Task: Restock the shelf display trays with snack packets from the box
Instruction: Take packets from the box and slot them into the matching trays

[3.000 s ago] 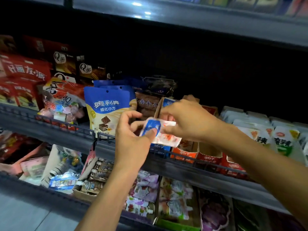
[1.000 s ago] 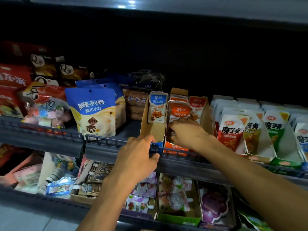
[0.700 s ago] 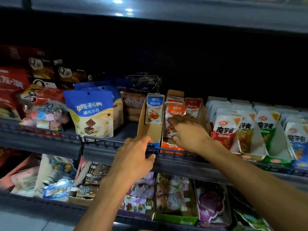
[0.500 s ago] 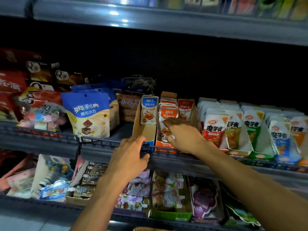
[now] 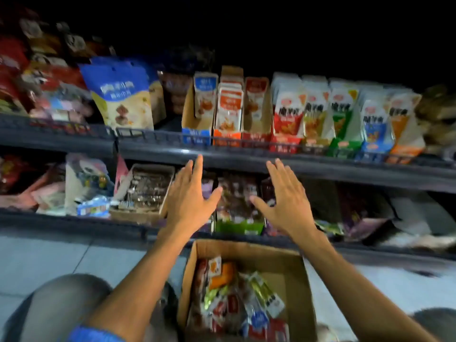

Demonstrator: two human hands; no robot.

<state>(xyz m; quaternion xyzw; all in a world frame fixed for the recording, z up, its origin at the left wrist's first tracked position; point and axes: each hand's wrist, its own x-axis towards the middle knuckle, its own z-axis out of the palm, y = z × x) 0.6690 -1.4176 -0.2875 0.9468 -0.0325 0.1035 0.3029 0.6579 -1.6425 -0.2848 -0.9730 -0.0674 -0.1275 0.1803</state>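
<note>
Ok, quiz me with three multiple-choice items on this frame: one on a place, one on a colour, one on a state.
1. Where is the open brown cardboard box of snack packets?
A. on the upper shelf
B. on the floor below the hands
C. in the left hand

2. What colour is the front of the leftmost narrow cardboard display tray?
A. blue
B. green
C. purple

3. What are the hands doing?
A. both pinch packets
B. one grips the box
C. both are open and hold nothing

Answers: 1 B, it sits between the forearms, low in view. 2 A, its front panel is blue. 3 C, the left hand and right hand show spread fingers.
</note>
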